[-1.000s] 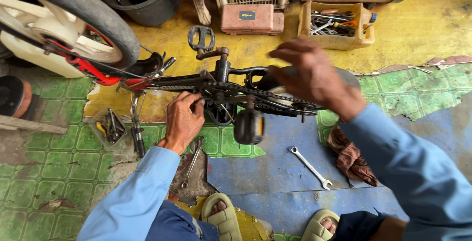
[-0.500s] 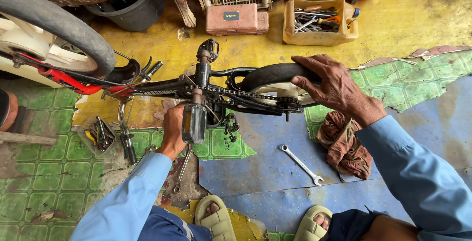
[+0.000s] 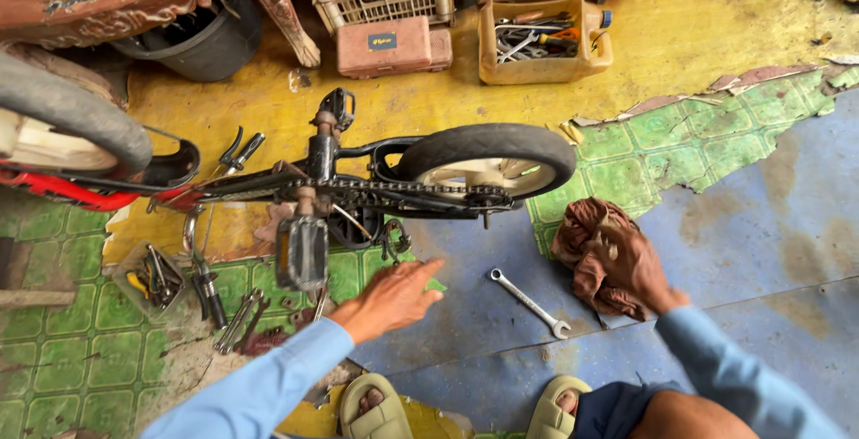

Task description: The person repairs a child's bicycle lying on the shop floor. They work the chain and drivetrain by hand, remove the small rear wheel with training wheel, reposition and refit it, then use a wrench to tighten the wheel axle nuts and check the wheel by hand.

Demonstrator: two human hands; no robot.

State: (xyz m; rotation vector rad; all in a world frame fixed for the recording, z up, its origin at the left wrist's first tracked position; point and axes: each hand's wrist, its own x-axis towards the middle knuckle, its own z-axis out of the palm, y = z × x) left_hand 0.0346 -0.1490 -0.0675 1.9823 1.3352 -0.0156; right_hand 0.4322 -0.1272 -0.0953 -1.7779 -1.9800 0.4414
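Both our hands have come off the small bicycle, which lies on its side, long axis left to right, rear wheel pointing right, one pedal toward us. From the head view, our left hand hovers below the chain with fingers loosely spread, holding nothing. Our right hand rests on a brown rag, fingers curled over it. Between the hands lies a combination wrench.
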